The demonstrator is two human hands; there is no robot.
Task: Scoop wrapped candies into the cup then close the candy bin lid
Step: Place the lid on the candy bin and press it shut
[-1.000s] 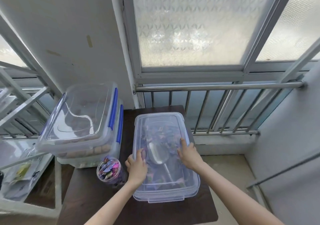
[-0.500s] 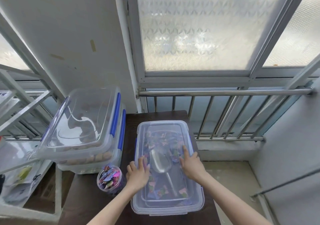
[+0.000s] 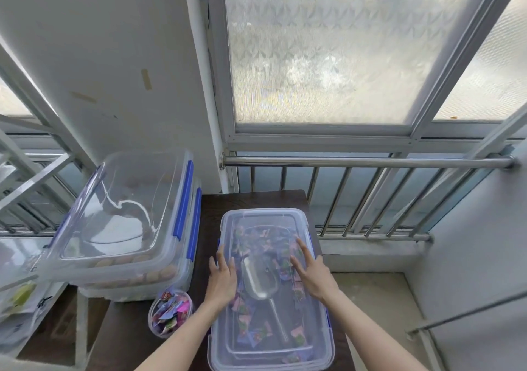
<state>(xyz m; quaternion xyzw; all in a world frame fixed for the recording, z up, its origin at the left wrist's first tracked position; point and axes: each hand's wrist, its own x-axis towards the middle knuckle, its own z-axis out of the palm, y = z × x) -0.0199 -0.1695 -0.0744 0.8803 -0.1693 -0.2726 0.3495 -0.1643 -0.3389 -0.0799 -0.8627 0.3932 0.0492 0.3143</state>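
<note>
A clear candy bin [image 3: 271, 350] stands on the dark table [image 3: 251, 199], with its clear lid [image 3: 265, 219] lying flat on top. Through the lid I see wrapped candies and a metal scoop [image 3: 261, 279] inside. My left hand [image 3: 222, 279] lies palm down on the lid's left side, fingers spread. My right hand [image 3: 312, 273] lies flat on the lid's right side. Neither hand grips anything. A clear cup [image 3: 169, 312] holding wrapped candies stands on the table just left of the bin.
Two stacked clear bins with blue latches [image 3: 125, 228] sit at the table's left, tilted lid on top. A steel railing [image 3: 368, 162] and frosted window run behind the table. A shelf with bags [image 3: 20, 308] is at far left. Bare floor lies to the right.
The view has tilted so the bin sits lower in frame. Both hands have slid a little forward on the lid and flattened, fingers spreading.
</note>
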